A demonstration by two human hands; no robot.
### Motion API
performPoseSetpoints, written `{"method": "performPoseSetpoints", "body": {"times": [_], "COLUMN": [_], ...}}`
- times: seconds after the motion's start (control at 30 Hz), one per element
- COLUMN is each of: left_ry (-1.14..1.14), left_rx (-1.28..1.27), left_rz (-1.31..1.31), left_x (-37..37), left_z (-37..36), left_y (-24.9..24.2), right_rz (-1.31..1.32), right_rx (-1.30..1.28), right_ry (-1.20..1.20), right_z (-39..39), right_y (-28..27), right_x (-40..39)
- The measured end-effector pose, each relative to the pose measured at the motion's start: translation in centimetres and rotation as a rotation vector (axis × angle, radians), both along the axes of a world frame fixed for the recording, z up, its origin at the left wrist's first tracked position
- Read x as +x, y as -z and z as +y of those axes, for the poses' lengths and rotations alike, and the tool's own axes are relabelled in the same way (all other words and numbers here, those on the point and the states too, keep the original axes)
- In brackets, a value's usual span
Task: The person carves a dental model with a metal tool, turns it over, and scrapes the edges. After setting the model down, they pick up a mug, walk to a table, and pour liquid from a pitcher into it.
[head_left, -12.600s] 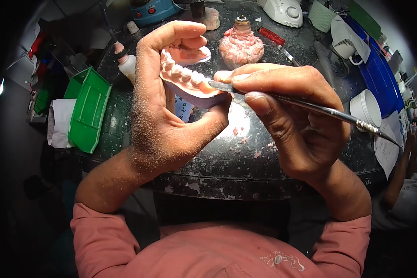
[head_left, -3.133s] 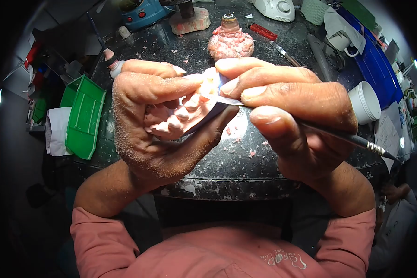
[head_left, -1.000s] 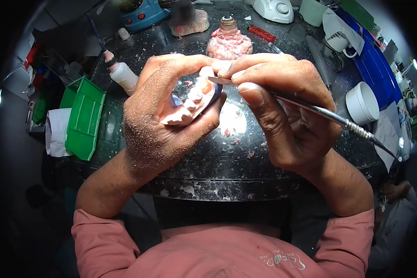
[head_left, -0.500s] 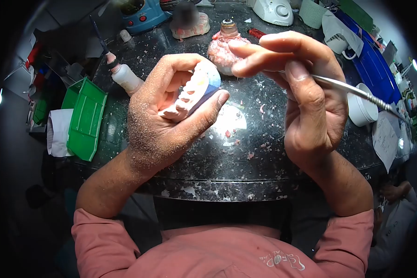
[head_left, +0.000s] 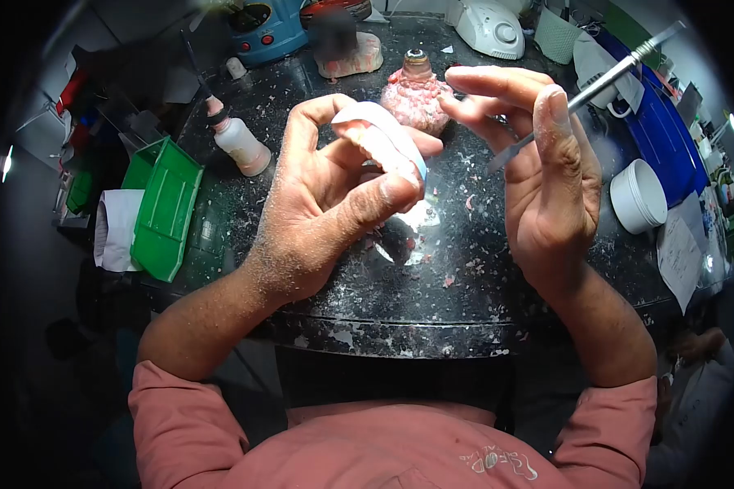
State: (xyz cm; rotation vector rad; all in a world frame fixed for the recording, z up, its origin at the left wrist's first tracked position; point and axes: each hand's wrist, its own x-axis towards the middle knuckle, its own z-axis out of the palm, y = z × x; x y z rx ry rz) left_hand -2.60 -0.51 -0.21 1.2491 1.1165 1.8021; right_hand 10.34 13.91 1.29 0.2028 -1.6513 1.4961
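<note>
The left hand (head_left: 334,204) grips a dental cast (head_left: 383,147) between thumb and fingers, raised above the dark bench (head_left: 342,285). The right hand (head_left: 538,179) pinches a metal carving tool (head_left: 583,94) (tip down, handle angled up), apart from the cast, near the wax-crusted burner (head_left: 416,94)

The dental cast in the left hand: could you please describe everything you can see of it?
The dental cast is a small arch-shaped model, whitish to pale pink, looking like plaster, with a row of moulded teeth along its inner curve and a smooth, pale rim that turns bluish at its right end. The left hand holds it raised above the dark, speckled bench, thumb pressed against its lower right edge and fingers curled behind it. It is tilted, its rim uppermost. The metal instrument in the right hand is clear of it.
</note>
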Motion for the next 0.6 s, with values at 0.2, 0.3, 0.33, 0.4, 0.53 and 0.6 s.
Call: {"method": "performPoseSetpoints", "body": {"times": [0.2, 0.3, 0.33, 0.4, 0.53, 0.6], "left_ry": [-0.053, -0.106, -0.093, -0.076, -0.066, -0.062], "left_rx": [-0.076, -0.135, -0.161, -0.181, -0.217, -0.209], "left_rz": [-0.034, -0.029, -0.001, 0.083, 0.104, 0.106], "left_x": [-0.2, -0.1, 0.1, 0.0, 0.2, -0.1], "left_z": [0.0, -0.4, -0.5, -0.3, -0.7, -0.8], "left_y": [0.3, 0.2, -0.3, -0.1, -1.0, -1.1], "right_rz": [0.007, -0.011, -0.008, -0.005, -0.026, 0.021], "right_rx": [0.191, 0.238, 0.271, 0.303, 0.276, 0.602], "right_ry": [-0.049, -0.048, -0.033, -0.019, -0.037, 0.082], "right_z": [-0.9, -1.1, -1.0, -1.0, -0.9, -0.4], "right_y": [0.7, 0.9, 1.0, 1.0, 0.6, 0.1], "right_x": [0.1, 0.2, 0.1, 0.1, 0.5, 0.7]}}
